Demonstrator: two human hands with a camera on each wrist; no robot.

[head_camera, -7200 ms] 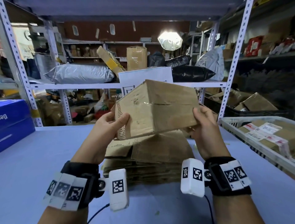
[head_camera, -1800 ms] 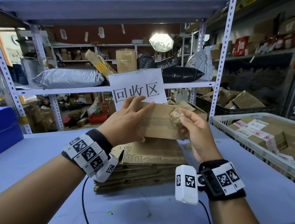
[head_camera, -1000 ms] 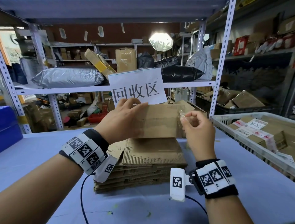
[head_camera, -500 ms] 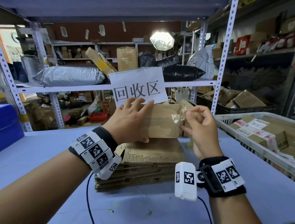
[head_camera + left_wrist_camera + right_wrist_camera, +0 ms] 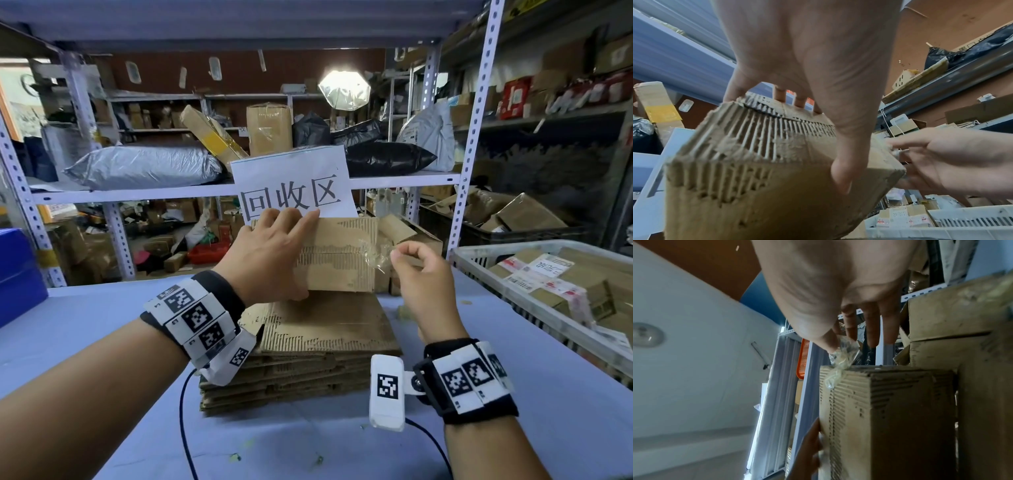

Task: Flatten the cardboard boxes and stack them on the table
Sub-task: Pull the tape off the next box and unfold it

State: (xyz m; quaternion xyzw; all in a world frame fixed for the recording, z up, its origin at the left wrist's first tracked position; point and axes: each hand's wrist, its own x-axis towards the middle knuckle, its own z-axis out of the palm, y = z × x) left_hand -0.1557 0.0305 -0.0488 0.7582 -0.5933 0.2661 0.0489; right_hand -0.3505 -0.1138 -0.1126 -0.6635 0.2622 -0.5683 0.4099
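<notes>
I hold a small brown cardboard box (image 5: 337, 255) (image 5: 760, 170) (image 5: 890, 410) above a stack of flattened cardboard (image 5: 308, 356) on the blue table (image 5: 85, 329). Its outer paper is torn, showing corrugation. My left hand (image 5: 270, 253) (image 5: 813, 81) grips the box from its left side, fingers over the top edge and thumb on the near face. My right hand (image 5: 418, 274) (image 5: 838, 340) pinches a crumpled strip of clear tape (image 5: 375, 255) (image 5: 840, 360) that still clings to the box's right corner.
A white plastic crate (image 5: 513, 284) with taped parcels stands at the right. A blue box (image 5: 17, 274) sits at the left edge. A white paper sign (image 5: 294, 188) hangs from the metal shelf (image 5: 137, 195) behind. More boxes (image 5: 407, 236) stand behind the held one.
My right hand has pulled the clear tape a little farther right and down from the box's corner. The left hand keeps the box steady in the same spot.
</notes>
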